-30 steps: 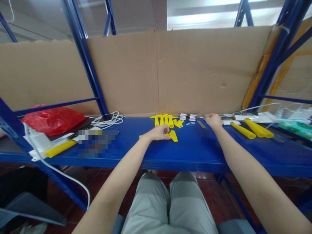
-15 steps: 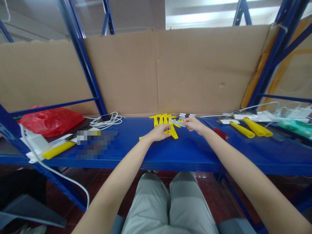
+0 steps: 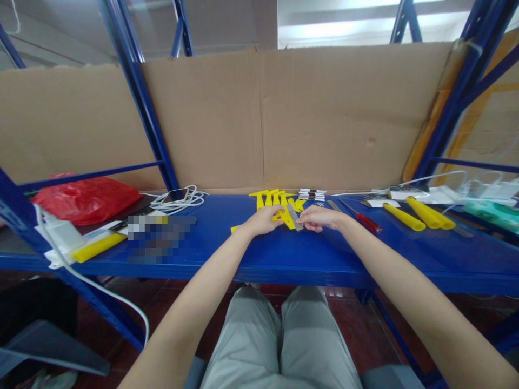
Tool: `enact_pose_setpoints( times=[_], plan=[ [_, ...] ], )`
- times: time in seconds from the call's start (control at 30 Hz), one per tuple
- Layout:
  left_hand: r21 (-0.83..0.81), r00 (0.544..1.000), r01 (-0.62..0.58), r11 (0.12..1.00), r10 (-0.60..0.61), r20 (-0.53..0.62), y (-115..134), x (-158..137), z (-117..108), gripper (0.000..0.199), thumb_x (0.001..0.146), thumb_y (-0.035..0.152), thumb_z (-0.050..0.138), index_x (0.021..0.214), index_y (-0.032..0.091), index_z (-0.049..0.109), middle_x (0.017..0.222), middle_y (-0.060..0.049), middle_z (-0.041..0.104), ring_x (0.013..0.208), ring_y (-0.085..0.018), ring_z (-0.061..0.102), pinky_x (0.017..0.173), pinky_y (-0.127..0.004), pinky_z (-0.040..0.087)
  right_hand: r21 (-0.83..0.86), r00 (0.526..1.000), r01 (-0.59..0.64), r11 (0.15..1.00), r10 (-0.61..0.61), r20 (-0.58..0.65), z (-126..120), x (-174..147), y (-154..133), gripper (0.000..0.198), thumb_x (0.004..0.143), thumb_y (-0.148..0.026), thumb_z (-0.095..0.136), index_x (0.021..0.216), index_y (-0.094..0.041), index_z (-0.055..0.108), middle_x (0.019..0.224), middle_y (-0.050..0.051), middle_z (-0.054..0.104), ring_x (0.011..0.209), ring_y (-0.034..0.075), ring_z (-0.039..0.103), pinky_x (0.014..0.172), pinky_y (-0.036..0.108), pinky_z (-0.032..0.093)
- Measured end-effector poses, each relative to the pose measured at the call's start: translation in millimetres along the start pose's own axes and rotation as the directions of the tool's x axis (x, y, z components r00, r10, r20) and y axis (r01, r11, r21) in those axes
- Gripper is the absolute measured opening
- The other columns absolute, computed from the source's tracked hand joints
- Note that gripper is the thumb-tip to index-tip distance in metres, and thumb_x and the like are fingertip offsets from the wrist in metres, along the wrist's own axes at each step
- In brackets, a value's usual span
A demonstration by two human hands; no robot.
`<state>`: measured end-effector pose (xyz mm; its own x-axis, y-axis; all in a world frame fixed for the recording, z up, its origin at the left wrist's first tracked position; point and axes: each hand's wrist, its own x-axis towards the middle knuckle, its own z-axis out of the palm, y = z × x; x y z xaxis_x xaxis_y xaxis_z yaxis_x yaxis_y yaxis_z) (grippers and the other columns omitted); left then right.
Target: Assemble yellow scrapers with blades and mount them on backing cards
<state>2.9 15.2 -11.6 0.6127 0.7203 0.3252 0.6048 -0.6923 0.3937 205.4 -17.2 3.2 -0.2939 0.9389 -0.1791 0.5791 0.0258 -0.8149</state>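
Observation:
My left hand (image 3: 265,220) is closed around a yellow plastic piece (image 3: 288,219) with a flared end, above the middle of the blue shelf (image 3: 267,254). My right hand (image 3: 320,217) pinches a flat grey metal strip (image 3: 294,217), which lies tilted along the right side of that piece; whether the two touch cannot be made out. Just behind my hands, several more yellow plastic pieces (image 3: 267,198) lie in a row. To their right is a small stack of white strips with black marks (image 3: 312,194).
A red-handled screwdriver (image 3: 368,222) and yellow rolled sleeves (image 3: 424,212) lie on the right. On the left are a red plastic bag (image 3: 87,200), a coiled white cable (image 3: 180,200) and another yellow sleeve (image 3: 99,247). Cardboard (image 3: 324,119) walls the back between blue posts (image 3: 138,97).
My right hand has come slightly down and nearer, and the metal strip has swung from nearly level to a steep slant beside the yellow piece. My left hand is almost unmoved.

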Motion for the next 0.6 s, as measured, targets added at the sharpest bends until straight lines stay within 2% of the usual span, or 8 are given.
enact_pose_setpoints(
  times=[0.2,0.4,0.6],
  plan=[
    [-0.004,0.999,-0.053,0.999,0.053,-0.010,-1,-1,2,0.049,0.079,0.017,0.062,0.128,0.019,0.054,0.132,-0.008,0.058,0.117,-0.020,0.056,0.102,-0.033,0.041,0.077,1.000,0.000,0.997,-0.002,0.028,1,0,1,0.027,0.082,-0.024,0.060,0.059,-0.016,0.048,0.041,-0.005,0.043,0.033,0.003,0.031,0.034,0.015,0.023],
    [0.049,0.992,-0.123,0.991,0.121,0.035,-2,0,1,0.040,0.082,0.019,0.059,0.122,0.018,0.062,0.127,-0.006,0.062,0.117,-0.020,0.057,0.103,-0.032,0.039,0.111,0.998,-0.004,0.994,-0.003,0.060,1,4,5,0.028,0.084,-0.025,0.059,0.061,-0.017,0.044,0.042,-0.007,0.040,0.032,0.002,0.028,0.033,0.015,0.021],
    [0.098,0.983,-0.180,0.979,0.175,0.053,-3,0,1,0.041,0.083,0.019,0.057,0.124,0.019,0.061,0.125,-0.007,0.063,0.112,-0.019,0.059,0.098,-0.030,0.042,0.114,0.989,0.031,0.993,-0.046,0.137,-1,8,11,0.034,0.086,-0.032,0.056,0.060,-0.018,0.039,0.044,-0.008,0.035,0.032,0.001,0.025,0.033,0.014,0.016]
  ],
)
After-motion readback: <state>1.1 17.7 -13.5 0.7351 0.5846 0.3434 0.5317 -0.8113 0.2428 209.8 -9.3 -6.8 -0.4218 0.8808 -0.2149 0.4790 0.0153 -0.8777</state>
